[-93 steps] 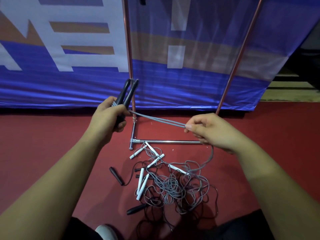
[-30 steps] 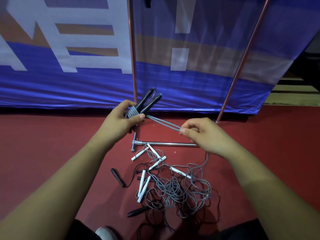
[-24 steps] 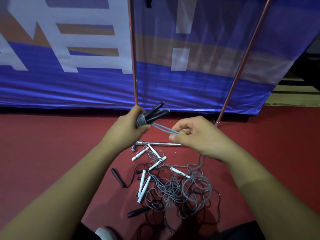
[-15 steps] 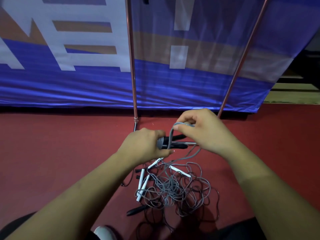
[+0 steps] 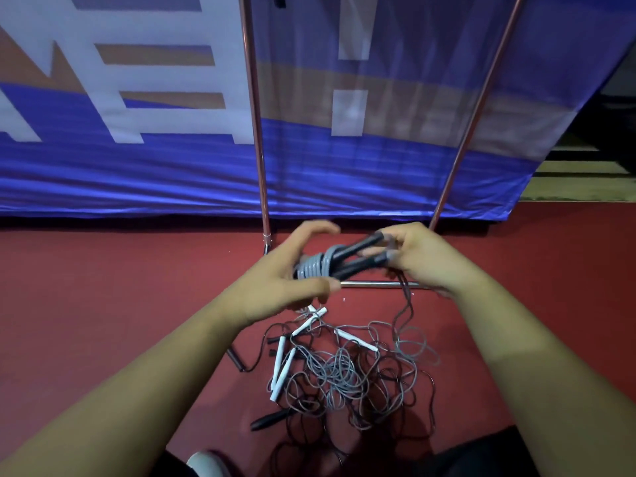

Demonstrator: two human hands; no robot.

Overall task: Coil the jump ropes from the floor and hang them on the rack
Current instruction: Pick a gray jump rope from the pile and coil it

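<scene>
**A:** Looking at the tangled heap of thin grey and black jump ropes, how will it handle?

**B:** Light and limp, I'd judge. The cords loop through one another on the floor, near the rack's base, so pulling one may drag the rest. Take a rope by its stiff handles, white or black, not by the cord.

**A:** And the one being worked?

**B:** The grey-corded jump rope with two black handles is held above the heap, in front of the rack. The left hand cups the turns of cord wound round the handles, thumb beneath. The right hand pinches the handles' far ends. The hands sit close, joined by that rope. A loose tail of cord drops into the heap. The cord looks smooth, so the turns could slip off.

**A:** The room?

**B:** A large blue fabric banner with white and tan shapes hangs behind. Below it is a dark red floor. The copper-coloured metal tube rack stands before the banner, its top rail out of view. A white shoe toe shows at the bottom edge.
</scene>
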